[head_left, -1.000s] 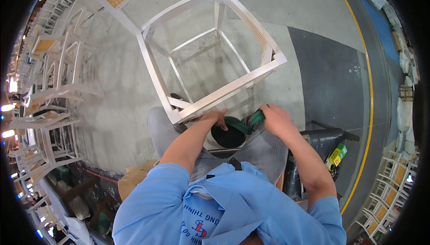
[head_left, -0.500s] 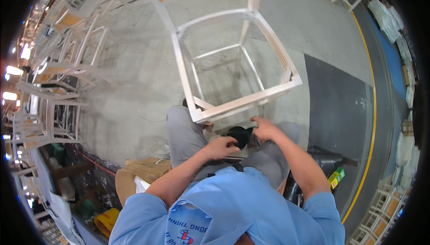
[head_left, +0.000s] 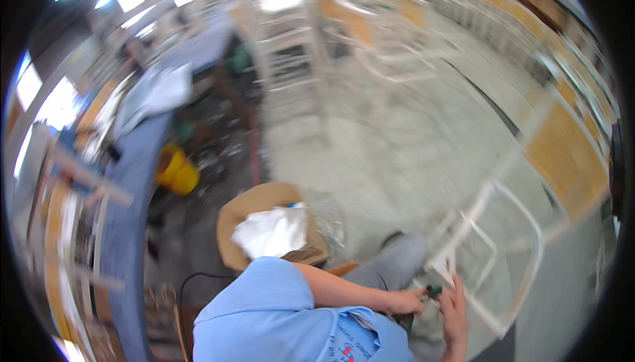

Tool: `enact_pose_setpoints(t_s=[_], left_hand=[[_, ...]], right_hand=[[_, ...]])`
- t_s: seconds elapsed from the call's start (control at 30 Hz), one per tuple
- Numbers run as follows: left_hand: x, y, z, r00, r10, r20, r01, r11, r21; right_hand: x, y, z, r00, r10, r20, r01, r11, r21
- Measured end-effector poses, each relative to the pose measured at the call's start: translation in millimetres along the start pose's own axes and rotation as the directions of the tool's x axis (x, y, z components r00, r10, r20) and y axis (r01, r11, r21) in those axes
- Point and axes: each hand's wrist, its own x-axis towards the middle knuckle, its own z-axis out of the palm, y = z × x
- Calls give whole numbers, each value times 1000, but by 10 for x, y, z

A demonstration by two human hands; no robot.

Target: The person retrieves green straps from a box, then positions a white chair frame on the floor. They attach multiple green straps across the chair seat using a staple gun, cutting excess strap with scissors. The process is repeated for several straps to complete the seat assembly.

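A white chair frame with an open seat and a tan woven back stands to my right, close to my knees. My left hand is closed in front of my lap, at a small dark green object that is too blurred to name. Close beside it, my right hand has its fingers stretched out, near the chair's front corner. Nothing shows in the right hand.
At my left stands a cardboard box with white cloth or sheet in it. Beyond are a yellow bucket and a long blue-topped table. More white chairs stand farther off. A black cable runs by my left side.
My view has swung left, bringing the box, table and bucket in more fully. The chair now appears at the right. My hands have come closer together.
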Motion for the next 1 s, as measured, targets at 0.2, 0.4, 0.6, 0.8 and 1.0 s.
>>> enact_pose_setpoints(t_s=[0.2, 0.4, 0.6, 0.8, 1.0], left_hand=[[-310, 48, -395, 972, -20, -233, 44, 994, 98], [-305, -399, -622, 943, 61, -326, -52, 998, 37], [-145, -274, -800, 978, 16, -209, -30, 997, -67], [-124, -241, -968, 988, 9, -156, -30, 991, -133], [-44, -234, -1095, 987, -21, -162, -13, 979, -204]], right_hand=[[366, 421, -1389, 881, -347, 322, 410, 218, -886], [546, 513, -1484, 971, 127, 204, 131, 432, -892], [488, 587, -1524, 985, 171, 32, -14, 260, -966], [519, 827, -1466, 994, 95, 56, 31, 246, -969], [413, 583, -1072, 954, 296, 53, -21, 241, -970]])
